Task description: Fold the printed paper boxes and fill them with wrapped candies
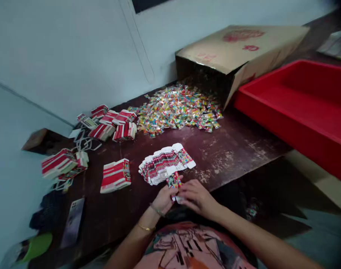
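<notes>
A small printed carton [174, 181] with white end flaps is held close to the table's front edge. My left hand [165, 198] grips it from the left, thumb in front. From the right, my right hand [197, 198] has its fingers bent against the carton's side and lower flap. Just beyond the hands lies a fanned-out row of flat cartons [162, 164] with white flaps. To the left of that row sits a stack of flat red-and-white cartons [114, 177]. Farther back is a wide heap of small wrapped candies [178, 110].
A cardboard box [246, 48] lies on its side behind the candies, its mouth facing them. A red tray [288, 123] juts in at right. More carton bundles [60, 162], a wooden block [47, 141], a phone [72, 222] and a green item [37, 246] are at left.
</notes>
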Action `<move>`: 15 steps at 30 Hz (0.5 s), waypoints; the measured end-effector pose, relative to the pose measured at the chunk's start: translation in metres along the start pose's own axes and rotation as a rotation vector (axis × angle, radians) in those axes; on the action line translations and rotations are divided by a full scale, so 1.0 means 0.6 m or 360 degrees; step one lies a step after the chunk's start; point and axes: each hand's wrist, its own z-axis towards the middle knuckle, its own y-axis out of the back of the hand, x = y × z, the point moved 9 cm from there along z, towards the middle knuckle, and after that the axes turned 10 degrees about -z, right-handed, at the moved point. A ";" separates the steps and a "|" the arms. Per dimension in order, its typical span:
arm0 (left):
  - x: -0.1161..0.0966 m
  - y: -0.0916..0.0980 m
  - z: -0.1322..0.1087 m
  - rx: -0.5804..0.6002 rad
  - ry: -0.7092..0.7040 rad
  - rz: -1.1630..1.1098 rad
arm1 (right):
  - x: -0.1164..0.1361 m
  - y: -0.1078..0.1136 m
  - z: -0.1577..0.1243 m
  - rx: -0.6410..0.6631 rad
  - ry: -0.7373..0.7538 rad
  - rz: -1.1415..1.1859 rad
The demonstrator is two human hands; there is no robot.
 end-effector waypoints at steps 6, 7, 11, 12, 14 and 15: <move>0.051 -0.010 -0.017 0.0038 0.0258 0.0428 | -0.044 0.018 0.035 -0.0073 -0.0317 0.0152; 0.052 -0.009 -0.021 0.0032 0.0254 0.0461 | -0.044 0.011 0.037 -0.0014 -0.0334 0.0248; 0.054 -0.029 -0.038 0.0264 0.0341 0.0540 | -0.040 -0.014 0.042 0.0390 -0.0284 0.0590; 0.053 -0.036 -0.042 0.0348 0.0367 0.0580 | -0.037 -0.018 0.043 0.0507 -0.0242 0.0705; 0.043 -0.040 -0.044 0.0395 0.0308 0.0707 | -0.036 -0.019 0.044 0.0647 -0.0220 0.0900; 0.035 -0.037 -0.042 0.0354 0.0229 0.0779 | -0.040 -0.016 0.044 0.0634 -0.0270 0.0964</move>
